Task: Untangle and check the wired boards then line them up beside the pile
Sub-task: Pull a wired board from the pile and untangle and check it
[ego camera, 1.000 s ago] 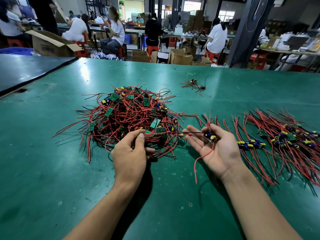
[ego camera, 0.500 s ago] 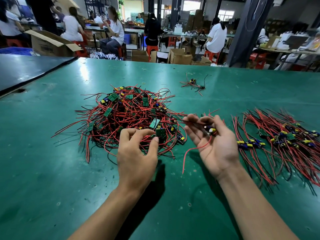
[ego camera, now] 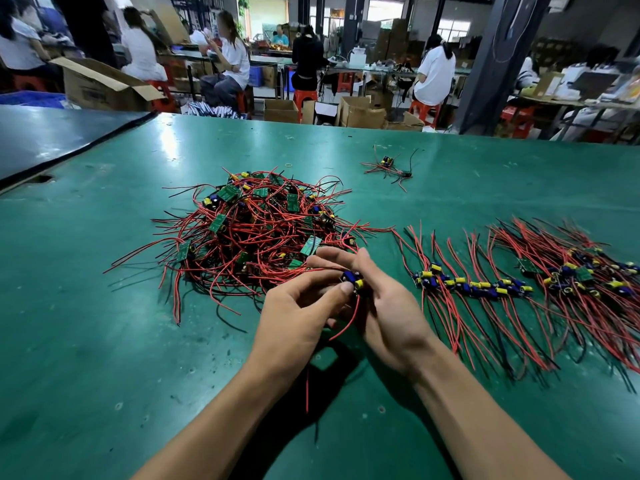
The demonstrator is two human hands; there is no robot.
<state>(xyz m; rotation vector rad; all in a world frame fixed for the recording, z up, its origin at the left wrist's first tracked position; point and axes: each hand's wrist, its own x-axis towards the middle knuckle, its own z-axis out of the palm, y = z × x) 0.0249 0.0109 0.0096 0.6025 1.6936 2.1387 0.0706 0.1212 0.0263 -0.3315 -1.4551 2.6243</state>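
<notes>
Surface (ego camera: pixel 104 341): green mat, matte w/ glare patches, scuffed and speckled. Pile (ego camera: pixel 263 230) at centre: a domed tangle of thin red and black leads, w/ small green rectangular PCBs and blue/yellow cylindrical caps poking out at all angles; loose wire ends fan out round its edge. One wired board (ego camera: pixel 353 279) is off the surface just in front of the pile's near-right edge, held between both hands: blue and yellow caps face up, and a red lead (ego camera: pixel 346 323) curves down from it between the palms. Left hand (ego camera: pixel 298 317): back toward cam, fingers curled, thumb tip and index pinching the board's near side. Right hand (ego camera: pixel 391 306): palm turned left, fingers part-curled round the board's far side, tips reaching toward the pile rim. Right of the pile lies a row (ego camera: pixel 474 284) of boards set cap to cap, leads combed out straight fore and aft. Farther right of that is a denser bunch (ego camera: pixel 581 271), same parts, wires overlapping. Behind and right of the pile, well apart, is a small stray cluster (ego camera: pixel 388 164) of wires w/ one board.
</notes>
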